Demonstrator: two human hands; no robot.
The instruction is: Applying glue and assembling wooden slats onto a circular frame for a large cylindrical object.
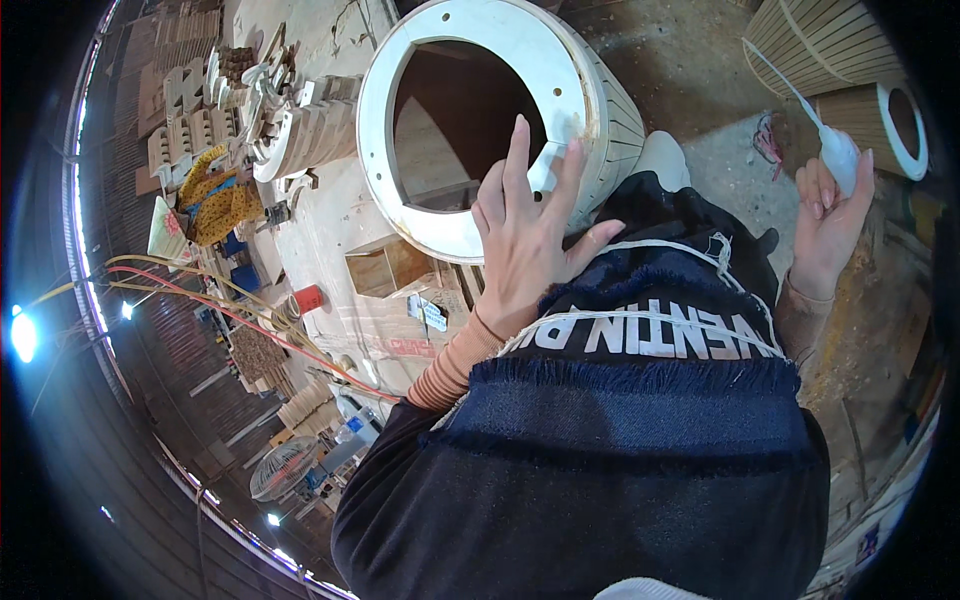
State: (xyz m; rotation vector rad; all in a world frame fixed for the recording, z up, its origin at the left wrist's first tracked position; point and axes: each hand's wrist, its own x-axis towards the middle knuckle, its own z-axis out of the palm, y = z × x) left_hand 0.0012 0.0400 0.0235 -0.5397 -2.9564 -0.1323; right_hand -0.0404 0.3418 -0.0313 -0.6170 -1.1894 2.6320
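A round, barrel-like wooden body (620, 118) with slatted sides lies at the top middle. Its near end carries a white ring (376, 130) with a large round opening and several small holes. My left hand (530, 215) is over the ring's lower right part, fingers stretched apart, the index and middle fingertips at the ring's inner edge. Nothing is held in it. Out to the right, my right hand (832, 215) is closed around a small white squeeze bottle (840, 158). The bottle's long thin nozzle points up and left, away from the barrel-like body.
Another slatted wooden body (825, 45) and a smaller one with a white ring (903, 135) stand at the upper right. Left of my work are an open wooden box (385, 268), a red cup (308, 298), curved wooden pieces (300, 140) and hoses (250, 322). A fan (283, 470) stands lower left.
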